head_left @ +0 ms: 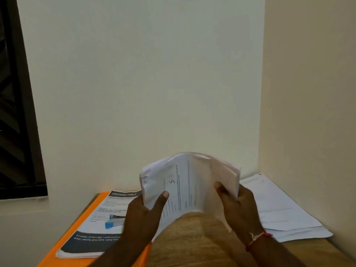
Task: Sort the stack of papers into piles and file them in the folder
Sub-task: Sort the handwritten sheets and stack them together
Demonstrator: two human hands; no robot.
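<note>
papers bow, clamped in my left hand and right hand, above a tan table between cream walls.

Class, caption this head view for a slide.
Left hand and right hand grip a bent paper stack near an orange folder.

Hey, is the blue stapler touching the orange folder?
Apart. The head view shows the stapler resting on the printed sheet, which covers the folder beneath it.

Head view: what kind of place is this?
Probably a desk in a room corner: a table against plain walls, a dark window, an orange folder, stapler and paper pile.
</note>
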